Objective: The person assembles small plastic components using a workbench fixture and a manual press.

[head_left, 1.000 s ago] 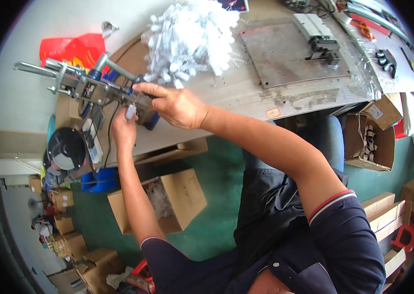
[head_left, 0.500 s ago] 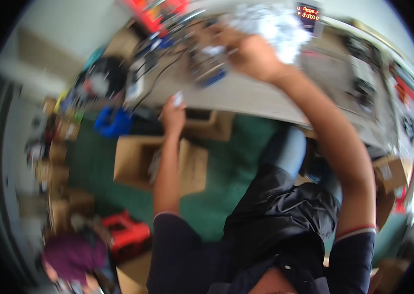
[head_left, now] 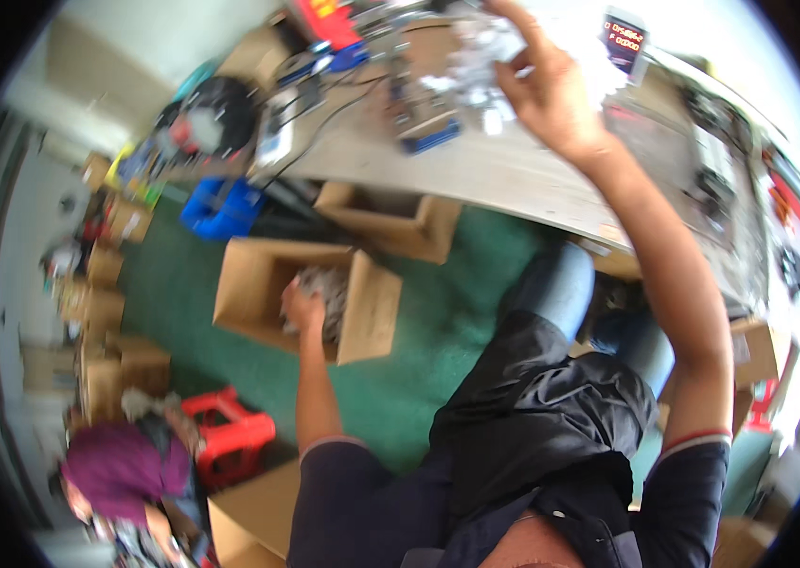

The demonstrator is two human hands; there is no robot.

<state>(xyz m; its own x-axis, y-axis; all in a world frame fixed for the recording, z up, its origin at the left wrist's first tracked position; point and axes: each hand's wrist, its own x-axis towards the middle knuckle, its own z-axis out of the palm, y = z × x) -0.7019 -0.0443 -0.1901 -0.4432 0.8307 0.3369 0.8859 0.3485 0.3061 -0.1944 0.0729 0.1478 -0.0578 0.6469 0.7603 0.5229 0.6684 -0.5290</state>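
Note:
My left hand [head_left: 303,309] reaches down into an open cardboard box [head_left: 372,308] on the floor, beside a heap of greyish-white small pieces [head_left: 332,286]. Its fingers are small and blurred, so whether they hold anything is unclear. Over the bench, my right hand [head_left: 556,102] has its fingers stretched and apart, with nothing seen in them. It hovers at the near edge of a bright pile of small white parts [head_left: 476,68], some of which it hides. Left of the pile sits a small metal fixture with a blue base [head_left: 433,135].
The bench [head_left: 504,180] carries a digital display [head_left: 622,43], cables and a black round object [head_left: 220,118]. Another cardboard box [head_left: 433,227] stands under its edge, near a blue bin [head_left: 220,208]. At lower left are a red stool [head_left: 230,431] and a person in purple [head_left: 125,464].
My left hand, earlier by the bench edge with a small white piece, has moved down into the box. My right hand has moved right and its fingers have spread from a closed grip.

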